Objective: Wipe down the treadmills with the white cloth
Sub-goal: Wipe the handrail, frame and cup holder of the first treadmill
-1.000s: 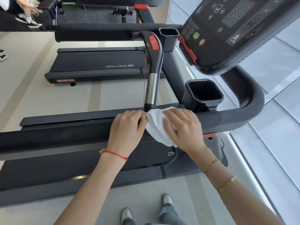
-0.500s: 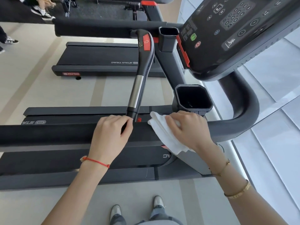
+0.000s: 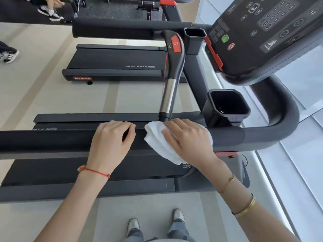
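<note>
cloth: white cloth point(image 3: 158, 142), folded thick, draped over the near padded side rail point(image 3: 52, 142) of the treadmill; lower edge hangs off the rail's near face.
right hand: right hand point(image 3: 189, 139) lies flat on the cloth, fingers point(image 3: 172, 125) held close together and nearly straight, pressing it to the rail. No pinch visible.
left hand: left hand point(image 3: 111, 137) just beside the cloth's left edge, apart from it; fingers curled over the rail top, steadying. Whether they fully wrap the rail, cannot tell.
beyond fingertips: foot of the chrome pulse grip point(image 3: 168, 95) sits just past the right fingertips; cup holder point(image 3: 227, 105) to their right.
further out: console point(image 3: 265, 32) above right; second treadmill deck point(image 3: 115, 62) well beyond.
step in hand: wiping the rail top, by my reading.
doing it well: keep the palm flat and pressure even; run long strokes along the rail; roll the cloth over the curve to catch the far side; work round the grip's foot; clear the left hand from the path.
</note>
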Tool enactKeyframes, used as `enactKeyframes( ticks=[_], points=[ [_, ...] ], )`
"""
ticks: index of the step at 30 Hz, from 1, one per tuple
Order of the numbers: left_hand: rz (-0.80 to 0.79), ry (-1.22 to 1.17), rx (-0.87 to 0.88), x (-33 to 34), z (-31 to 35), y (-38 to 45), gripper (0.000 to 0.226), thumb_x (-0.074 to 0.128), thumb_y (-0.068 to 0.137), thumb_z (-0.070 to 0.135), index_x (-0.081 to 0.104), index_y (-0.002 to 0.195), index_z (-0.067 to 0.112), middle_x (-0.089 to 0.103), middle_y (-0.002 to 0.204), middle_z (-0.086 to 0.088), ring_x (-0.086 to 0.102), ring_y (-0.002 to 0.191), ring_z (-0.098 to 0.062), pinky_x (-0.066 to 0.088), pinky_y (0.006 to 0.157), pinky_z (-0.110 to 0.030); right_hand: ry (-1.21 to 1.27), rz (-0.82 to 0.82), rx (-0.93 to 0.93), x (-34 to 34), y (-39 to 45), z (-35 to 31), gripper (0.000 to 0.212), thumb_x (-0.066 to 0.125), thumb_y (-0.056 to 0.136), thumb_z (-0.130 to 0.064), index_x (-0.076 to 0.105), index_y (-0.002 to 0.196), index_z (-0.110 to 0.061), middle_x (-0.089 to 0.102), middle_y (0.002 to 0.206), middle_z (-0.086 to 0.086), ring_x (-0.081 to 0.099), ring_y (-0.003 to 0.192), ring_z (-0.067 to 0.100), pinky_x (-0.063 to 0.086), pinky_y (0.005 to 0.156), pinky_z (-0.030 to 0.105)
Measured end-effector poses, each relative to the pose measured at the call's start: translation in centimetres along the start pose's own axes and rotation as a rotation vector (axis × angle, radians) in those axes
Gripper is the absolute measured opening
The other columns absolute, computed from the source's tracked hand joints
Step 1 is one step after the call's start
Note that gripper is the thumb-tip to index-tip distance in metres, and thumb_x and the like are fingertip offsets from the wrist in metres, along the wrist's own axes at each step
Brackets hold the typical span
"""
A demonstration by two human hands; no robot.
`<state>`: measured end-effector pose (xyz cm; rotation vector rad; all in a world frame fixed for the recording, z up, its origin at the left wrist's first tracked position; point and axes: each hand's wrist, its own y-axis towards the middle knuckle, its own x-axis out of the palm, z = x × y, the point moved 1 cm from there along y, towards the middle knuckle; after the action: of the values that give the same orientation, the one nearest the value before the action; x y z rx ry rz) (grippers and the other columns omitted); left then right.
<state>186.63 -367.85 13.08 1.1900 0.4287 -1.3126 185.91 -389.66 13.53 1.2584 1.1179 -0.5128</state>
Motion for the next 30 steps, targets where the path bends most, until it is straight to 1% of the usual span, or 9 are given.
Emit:
enactKeyframes(
  ticks=[6,9,11,15,18,21,23,27,30],
  points=[
    [0.007,0.014,0.011,-2.7,-4.7,-0.8,0.015,0.059,0.094,0.014,0.073,0.086,0.011,0.071,0.078,0.001,0.064,0.076,-0.025,0.047,0.084,-0.041,-0.058,0.053,0.02,1.4,1.3,-3.4,0.021,0.053,0.093,-0.022,0.068,0.08,-0.015,0.065,0.072,-0.003,0.055,0.062,0.019,0.041,0.06,0.027],
    [0.006,0.029,0.021,-3.9,-7.0,-1.2,0.015,0.06,0.094,0.013,0.072,0.086,0.011,0.071,0.08,0.002,0.064,0.077,-0.025,0.046,0.087,-0.041,-0.126,0.052,-0.017,1.8,1.8,-4.7,0.017,0.055,0.088,-0.014,0.065,0.075,-0.013,0.062,0.067,-0.001,0.053,0.059,0.022,0.045,0.056,0.033],
    [0.005,0.038,0.019,-4.6,-8.3,-1.4,0.017,0.059,0.095,0.014,0.073,0.086,0.011,0.071,0.08,0.002,0.064,0.078,-0.024,0.045,0.089,-0.04,-0.151,0.033,-0.033,2.2,2.4,-6.1,0.016,0.053,0.087,-0.012,0.063,0.074,-0.013,0.061,0.066,0.0,0.052,0.057,0.022,0.045,0.056,0.033],
    [-0.001,0.043,0.019,-5.8,-10.1,-1.7,0.018,0.058,0.095,0.013,0.072,0.085,0.01,0.071,0.076,0.001,0.064,0.074,-0.024,0.047,0.087,-0.044,-0.053,-0.047,0.018,3.3,4.1,-10.1,0.021,0.051,0.093,-0.021,0.066,0.08,-0.014,0.064,0.069,-0.001,0.053,0.058,0.023,0.047,0.057,0.034],
    [0.001,0.055,0.011,-6.3,-11.2,-2.0,0.021,0.055,0.096,0.014,0.071,0.083,0.01,0.069,0.073,0.0,0.063,0.071,-0.024,0.046,0.087,-0.043,-0.031,-0.095,-0.003,3.8,4.9,-11.7,0.024,0.049,0.095,-0.025,0.067,0.085,-0.015,0.064,0.071,-0.001,0.055,0.059,0.024,0.047,0.056,0.035],
    [-0.001,0.038,0.004,-6.6,-11.6,-2.1,0.024,0.052,0.097,0.017,0.072,0.084,0.012,0.07,0.076,0.002,0.063,0.072,-0.024,0.046,0.087,-0.042,0.051,-0.197,-0.01,3.2,4.6,-11.1,0.038,0.037,0.1,-0.037,0.069,0.103,-0.018,0.069,0.089,-0.003,0.06,0.073,0.023,0.048,0.068,0.033],
    [0.005,0.039,0.004,-6.6,-11.5,-2.2,0.02,0.055,0.096,0.016,0.073,0.086,0.013,0.072,0.081,0.003,0.065,0.076,-0.023,0.045,0.089,-0.042,0.103,-0.233,-0.008,2.7,4.3,-10.1,0.039,0.036,0.1,-0.042,0.067,0.113,-0.022,0.069,0.101,-0.007,0.062,0.082,0.021,0.046,0.073,0.029],
    [0.008,0.052,-0.031,-6.8,-11.8,-2.2,0.016,0.059,0.095,0.014,0.073,0.089,0.012,0.073,0.087,0.003,0.066,0.083,-0.023,0.044,0.094,-0.042,0.121,-0.216,0.068,2.6,4.1,-8.9,0.042,0.032,0.098,-0.047,0.069,0.108,-0.029,0.068,0.092,-0.01,0.061,0.077,0.018,0.039,0.062,0.026],
    [0.002,0.066,-0.085,-7.2,-12.4,-2.2,0.016,0.058,0.095,0.014,0.073,0.09,0.012,0.073,0.087,0.002,0.066,0.085,-0.024,0.044,0.095,-0.042,0.074,-0.231,0.104,3.0,4.8,-8.8,0.038,0.034,0.098,-0.046,0.068,0.094,-0.031,0.066,0.08,-0.006,0.058,0.065,0.019,0.041,0.052,0.027]
  ],
)
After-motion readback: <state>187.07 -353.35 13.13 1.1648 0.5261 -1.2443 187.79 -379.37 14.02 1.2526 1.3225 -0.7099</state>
